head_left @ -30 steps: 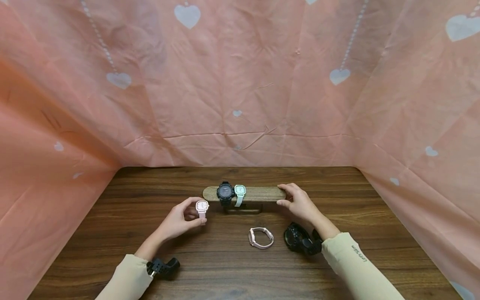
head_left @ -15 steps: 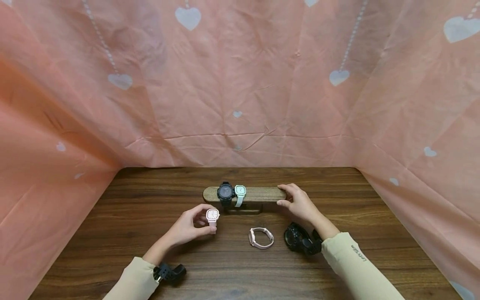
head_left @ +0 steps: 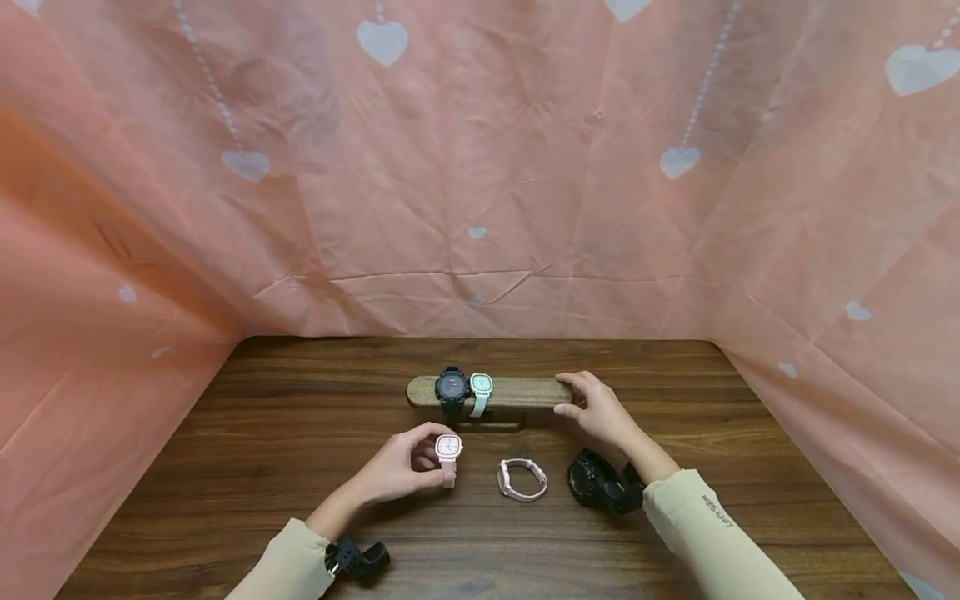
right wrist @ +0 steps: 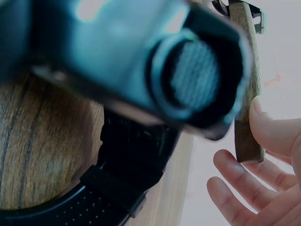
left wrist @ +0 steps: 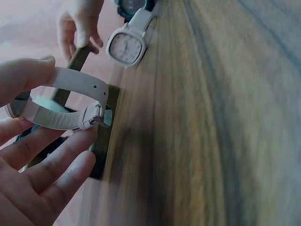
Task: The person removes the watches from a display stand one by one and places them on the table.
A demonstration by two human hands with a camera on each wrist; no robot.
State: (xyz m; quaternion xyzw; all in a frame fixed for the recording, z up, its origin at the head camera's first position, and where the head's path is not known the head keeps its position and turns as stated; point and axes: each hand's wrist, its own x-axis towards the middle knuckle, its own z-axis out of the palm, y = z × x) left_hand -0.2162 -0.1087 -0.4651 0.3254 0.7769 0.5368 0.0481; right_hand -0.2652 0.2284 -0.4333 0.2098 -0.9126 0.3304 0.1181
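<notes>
My left hand (head_left: pixel 397 468) pinches a buckled pink watch (head_left: pixel 448 448) between thumb and fingers, its square face turned up, low over the table in front of the stand. The left wrist view shows its looped strap (left wrist: pixel 77 81) from the buckle side. My right hand (head_left: pixel 602 414) grips the right end of a wooden watch stand (head_left: pixel 528 390), thumb on the near side. On the stand's bar, left of the middle, sit a black watch (head_left: pixel 452 386) and a mint-green watch (head_left: pixel 482 384) side by side.
A second pink watch (head_left: pixel 503 477) lies on its side on the wooden table (head_left: pixel 480 542). Right of it, near my right wrist, is another black watch (head_left: pixel 583 477), its strap (right wrist: pixel 136 146) large in the right wrist view. Pink heart-print cloth (head_left: pixel 480 167) encloses the table's back and sides.
My left hand has carried the pink watch rightward and nearer to me, from beside the stand's left end to in front of it. My right hand keeps its hold on the stand.
</notes>
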